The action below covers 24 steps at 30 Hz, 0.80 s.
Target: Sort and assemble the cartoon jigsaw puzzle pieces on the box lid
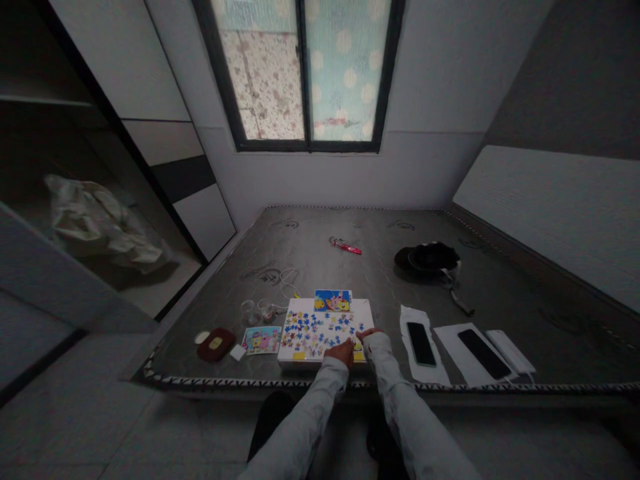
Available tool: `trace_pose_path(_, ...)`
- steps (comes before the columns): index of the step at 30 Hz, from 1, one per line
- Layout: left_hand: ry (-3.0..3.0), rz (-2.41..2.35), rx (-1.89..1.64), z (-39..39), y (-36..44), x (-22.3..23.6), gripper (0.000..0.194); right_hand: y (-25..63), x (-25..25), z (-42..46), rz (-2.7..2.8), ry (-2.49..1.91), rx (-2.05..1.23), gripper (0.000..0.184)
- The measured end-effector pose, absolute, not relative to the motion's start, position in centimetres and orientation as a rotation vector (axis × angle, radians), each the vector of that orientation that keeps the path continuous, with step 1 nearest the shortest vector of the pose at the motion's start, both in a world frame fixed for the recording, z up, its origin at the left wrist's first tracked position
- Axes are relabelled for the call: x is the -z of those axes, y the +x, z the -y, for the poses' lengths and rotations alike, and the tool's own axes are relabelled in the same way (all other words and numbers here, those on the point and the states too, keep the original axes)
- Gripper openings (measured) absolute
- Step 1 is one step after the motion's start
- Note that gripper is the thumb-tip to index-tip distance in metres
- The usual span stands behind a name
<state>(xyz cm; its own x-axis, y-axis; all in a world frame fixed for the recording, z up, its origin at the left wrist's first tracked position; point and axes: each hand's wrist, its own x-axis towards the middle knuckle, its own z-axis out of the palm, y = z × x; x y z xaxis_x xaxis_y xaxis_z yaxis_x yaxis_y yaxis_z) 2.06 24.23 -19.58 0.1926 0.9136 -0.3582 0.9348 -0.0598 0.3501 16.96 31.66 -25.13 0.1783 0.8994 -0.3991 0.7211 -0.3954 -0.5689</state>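
Many small jigsaw pieces (314,327), blue, yellow and pink, lie scattered on a white box-like board (325,308). My left hand (341,352) is over the board's near right part, fingers closed in a pinch at a jigsaw piece (353,342). Just right of it, my right hand (369,333) reaches in from the board's right edge. Its fingers are drawn together close to the pieces; what they hold is too small to make out. A colourful picture card (333,301) lies at the board's far edge. Yellow patches show along the near edge.
Left of the board lie a cartoon picture sheet (263,340), clear plastic cups (257,311) and a brown round-cornered case (216,344). On the right are a phone (421,344), a dark slab (484,354) and a black cap (429,259). A red item (346,248) lies farther back on the mattress (310,233).
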Motion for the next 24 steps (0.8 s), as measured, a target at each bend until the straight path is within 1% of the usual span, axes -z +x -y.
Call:
trace_pose_path(4, 1.990, -1.706, 0.039, -23.9, 1.9, 19.8, 0.048, 16.9, 25.1, -31.8, 1.559, -2.246, -1.116, 0.035)
trace_pose_path(10, 2.017, -1.689, 0.043, -24.1, 1.9, 20.0, 0.044, 16.8, 25.0, -31.6, 1.544, -2.262, -1.160, 0.034)
trace_pose_path(18, 2.014, -1.717, 0.041, -24.1, 2.2, 19.0, 0.040, 17.1, 25.2, -31.4, 1.516, -2.247, -1.133, 0.035)
trace_pose_path(24, 2.015, -1.711, 0.065, -24.2, 2.2, 18.4, 0.042, 16.8, 25.5, -31.1, 1.463, -2.170, -1.050, 0.034)
